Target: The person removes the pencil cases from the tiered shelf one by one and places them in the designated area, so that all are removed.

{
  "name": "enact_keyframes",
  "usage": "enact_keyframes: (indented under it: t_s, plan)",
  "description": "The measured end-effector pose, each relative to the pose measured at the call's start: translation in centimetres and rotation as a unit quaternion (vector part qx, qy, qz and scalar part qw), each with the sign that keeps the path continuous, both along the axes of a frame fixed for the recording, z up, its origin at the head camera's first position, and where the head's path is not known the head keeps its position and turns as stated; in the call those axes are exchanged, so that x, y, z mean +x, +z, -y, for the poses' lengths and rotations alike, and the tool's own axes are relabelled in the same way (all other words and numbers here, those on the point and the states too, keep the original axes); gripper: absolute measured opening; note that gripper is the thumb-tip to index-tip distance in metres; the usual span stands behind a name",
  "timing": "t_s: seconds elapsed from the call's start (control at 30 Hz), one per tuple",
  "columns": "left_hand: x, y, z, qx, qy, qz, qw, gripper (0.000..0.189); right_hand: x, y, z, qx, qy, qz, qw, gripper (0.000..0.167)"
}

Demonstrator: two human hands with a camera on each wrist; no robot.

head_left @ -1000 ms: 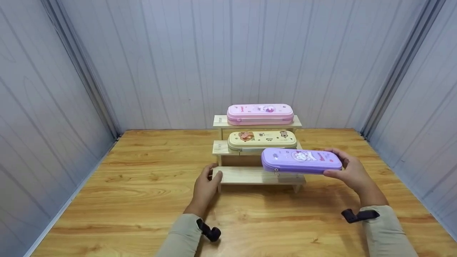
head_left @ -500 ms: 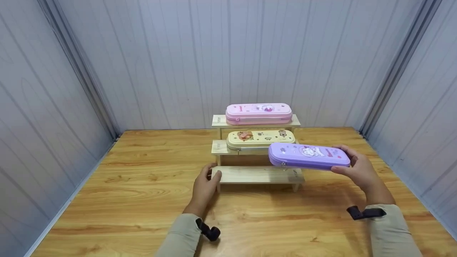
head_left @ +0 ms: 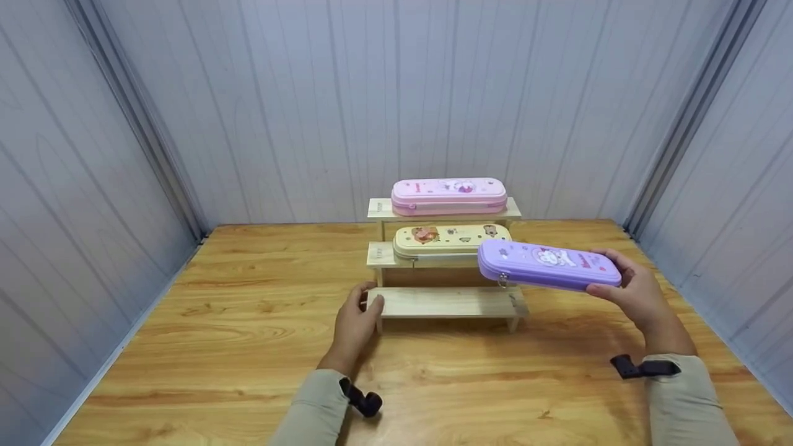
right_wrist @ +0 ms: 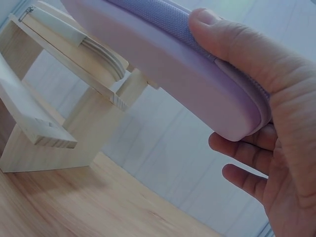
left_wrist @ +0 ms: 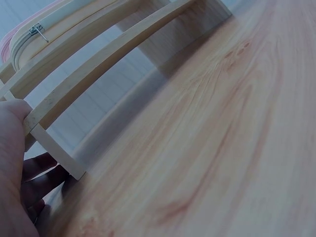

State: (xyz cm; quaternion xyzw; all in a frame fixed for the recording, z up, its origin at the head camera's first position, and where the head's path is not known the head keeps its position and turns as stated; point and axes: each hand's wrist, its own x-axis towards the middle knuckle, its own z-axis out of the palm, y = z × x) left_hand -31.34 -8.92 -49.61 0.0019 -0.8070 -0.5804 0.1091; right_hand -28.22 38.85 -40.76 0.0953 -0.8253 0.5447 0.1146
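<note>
My right hand (head_left: 635, 294) grips the right end of a purple pencil case (head_left: 548, 265), thumb on the front side and fingers behind. The case is in the air, to the right of a three-step wooden stand (head_left: 446, 302), its left end overlapping the yellow case in the head view. My left hand (head_left: 357, 319) holds the left end of the lowest step, thumb on top; in the left wrist view its fingers (left_wrist: 42, 182) reach behind the stand's leg. A yellow pencil case (head_left: 455, 241) lies on the middle step and a pink pencil case (head_left: 449, 197) on the top one.
The stand rests on a wood-grain table (head_left: 248, 347). Pale panel walls (head_left: 297, 111) close in the back and both sides. Each sleeve carries a black wrist strap (head_left: 647, 368).
The purple pencil case has moved right and slightly up with my right hand, away from above the lowest step, and tilts down to the right. My left hand stays on the stand.
</note>
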Motion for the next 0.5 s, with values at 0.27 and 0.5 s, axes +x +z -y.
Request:
enact_keyframes:
  t_s: [0.27,0.5]
  plan:
    - [0.0,0.1,-0.1,0.011,-0.003,-0.005,0.9999,0.033,-0.1,-0.2,-0.7,-0.051,0.023,-0.019,0.9983,0.06]
    - [-0.2,0.0,-0.2,0.019,0.014,-0.015,0.9996,0.031,0.0,-0.1,-1.1,-0.045,0.01,-0.02,0.9987,0.061]
